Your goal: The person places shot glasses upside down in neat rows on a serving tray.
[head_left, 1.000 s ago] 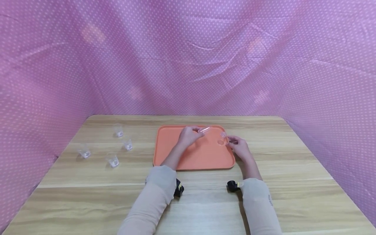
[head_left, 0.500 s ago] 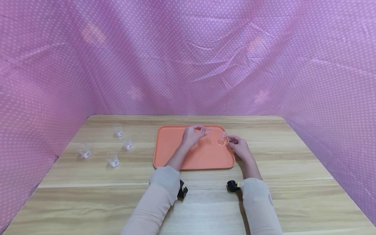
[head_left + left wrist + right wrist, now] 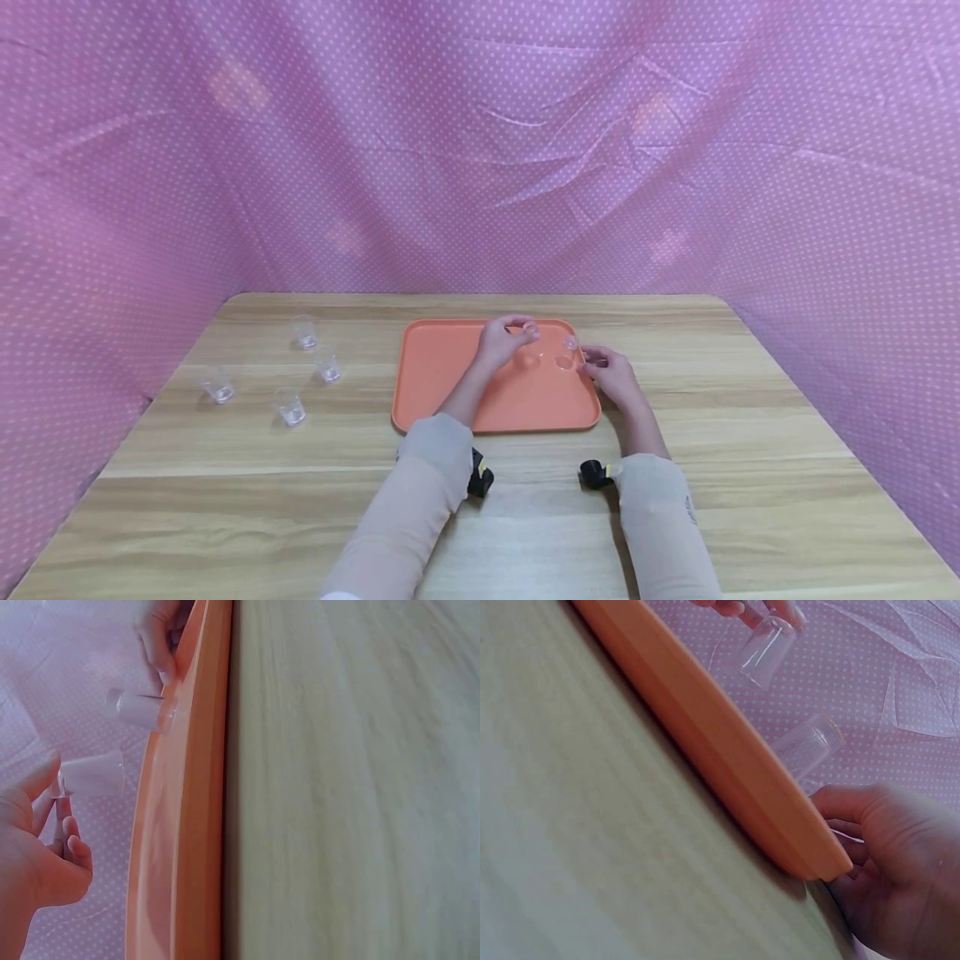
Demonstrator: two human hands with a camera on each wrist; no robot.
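My left hand (image 3: 504, 340) pinches a clear plastic cup (image 3: 94, 774) by its base, thumb on one side and fingers on the other. That cup hangs upside down above the right part of the orange tray (image 3: 442, 375), mouth facing the tray. Another clear cup (image 3: 810, 744) stands mouth-down on the tray near its right edge. Close beside it, my right hand (image 3: 615, 377) grips the tray's right rim; in the right wrist view some of its fingers (image 3: 847, 801) pass out of sight behind the rim.
Several clear cups stand apart on the left of the wooden table (image 3: 247, 492), among them a front cup (image 3: 291, 410) and a back cup (image 3: 306, 335). Pink dotted cloth (image 3: 480, 167) encloses the table's back and sides.
My left hand has moved to the right over the tray. The cup in it has turned from lying sideways to mouth-down. My right hand has stayed at the tray's rim.
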